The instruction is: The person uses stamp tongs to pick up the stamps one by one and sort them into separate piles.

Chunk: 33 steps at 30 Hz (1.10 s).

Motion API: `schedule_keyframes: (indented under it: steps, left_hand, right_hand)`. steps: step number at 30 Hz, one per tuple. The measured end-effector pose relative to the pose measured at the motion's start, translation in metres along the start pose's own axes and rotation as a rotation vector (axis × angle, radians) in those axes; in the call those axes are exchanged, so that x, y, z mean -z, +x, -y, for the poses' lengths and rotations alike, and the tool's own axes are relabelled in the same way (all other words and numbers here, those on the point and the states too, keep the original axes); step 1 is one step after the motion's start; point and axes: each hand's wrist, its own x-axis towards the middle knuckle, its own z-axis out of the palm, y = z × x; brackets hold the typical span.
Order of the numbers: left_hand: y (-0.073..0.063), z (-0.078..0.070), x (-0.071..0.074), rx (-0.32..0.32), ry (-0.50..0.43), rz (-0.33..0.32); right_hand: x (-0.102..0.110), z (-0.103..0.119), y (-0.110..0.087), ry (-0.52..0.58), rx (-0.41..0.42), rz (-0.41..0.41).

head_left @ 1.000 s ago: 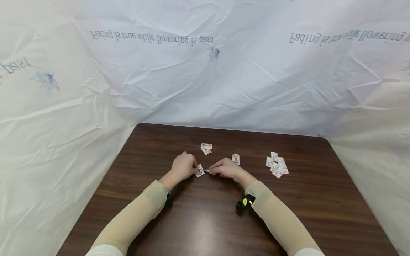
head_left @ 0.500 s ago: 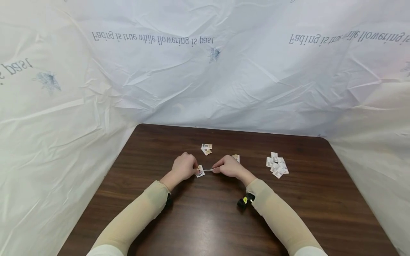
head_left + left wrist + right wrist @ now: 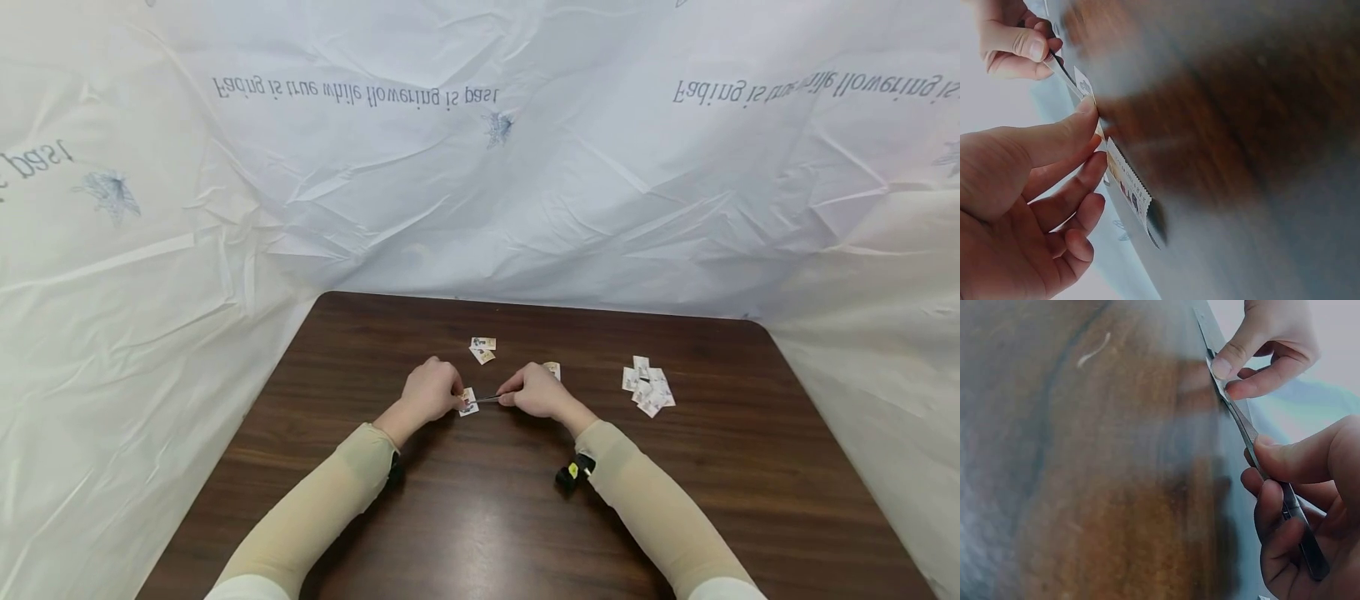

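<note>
My left hand (image 3: pixel 433 390) pinches a small printed stamp (image 3: pixel 469 403) at its edge, between thumb and index finger, low over the table. In the left wrist view the other fingers curl loosely, and a stamp with a toothed edge (image 3: pixel 1129 181) shows just past them. My right hand (image 3: pixel 536 390) grips slim metal tweezers (image 3: pixel 1244 428) between thumb and fingers. Their dark rear end lies across the palm, and their narrow tips point left, right at the stamp and the left thumb. Part of the stamp is hidden under the left fingers.
Two overlapping stamps (image 3: pixel 483 348) lie behind the left hand. Another stamp (image 3: pixel 554 371) is partly covered by the right hand. To the right lies a loose pile of several whitish stamps (image 3: pixel 649 388) on the dark wooden table (image 3: pixel 480 500). White sheeting (image 3: pixel 450 208) hangs around the table.
My right hand has shifted slightly right and away with the tweezers, covering more of the stamp behind it. My left hand and its stamp stay nearly in place.
</note>
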Motion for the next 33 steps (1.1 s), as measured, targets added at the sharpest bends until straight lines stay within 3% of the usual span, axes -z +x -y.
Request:
schedule_keyframes:
  steps: [9, 33]
  left_hand:
    - [0.003, 0.002, -0.001, -0.011, -0.020, 0.003]
    - [0.003, -0.008, -0.002, -0.084, -0.048, -0.044]
  right_hand:
    - [-0.002, 0.000, -0.003, -0.009, 0.010, -0.044]
    - [-0.002, -0.010, -0.032, 0.138, -0.123, -0.129]
